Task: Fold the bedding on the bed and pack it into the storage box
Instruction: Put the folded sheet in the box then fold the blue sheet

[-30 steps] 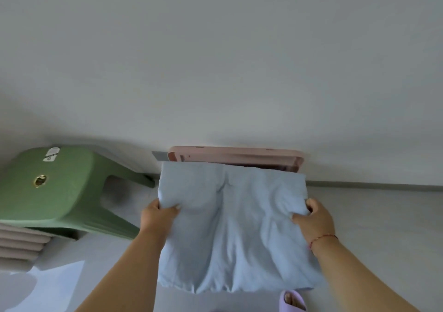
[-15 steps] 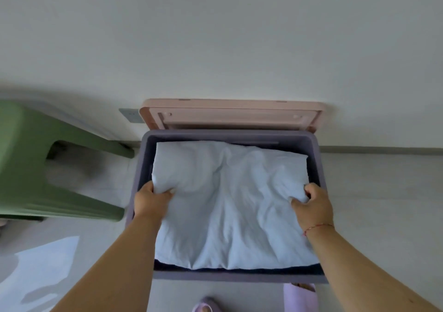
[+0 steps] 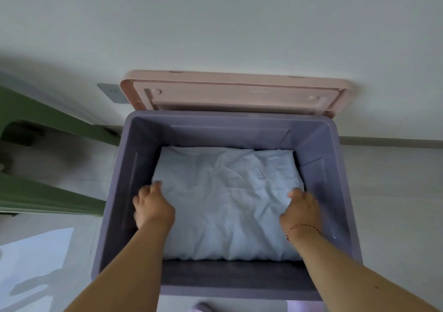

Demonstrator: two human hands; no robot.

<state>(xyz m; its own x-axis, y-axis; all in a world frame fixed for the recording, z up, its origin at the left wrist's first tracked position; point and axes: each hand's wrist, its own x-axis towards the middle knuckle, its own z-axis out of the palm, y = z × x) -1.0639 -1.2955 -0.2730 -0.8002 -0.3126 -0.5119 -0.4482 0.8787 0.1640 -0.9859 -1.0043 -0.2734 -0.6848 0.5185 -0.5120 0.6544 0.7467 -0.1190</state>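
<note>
Since a second ago you have carried the folded bedding (image 3: 227, 203) down from above the rim to the bottom of the storage box (image 3: 335, 167), and your view now looks straight into it. At far left a green stool (image 3: 36, 191) stands apart from the box, with bare floor between them. Purple wall shows all around the pale blue bundle, with the widest gap along the near edge. Your left hand (image 3: 152, 206) lies at the bundle's left edge, beside the left wall, fingers loosely bent; motion blur keeps you from telling whether it grips the cloth. Your right hand (image 3: 300, 207), a thin bracelet (image 3: 302, 227) at the wrist, sits at the right edge, its fingers hidden. The pink lid (image 3: 239, 91) stands open against the wall behind.
</note>
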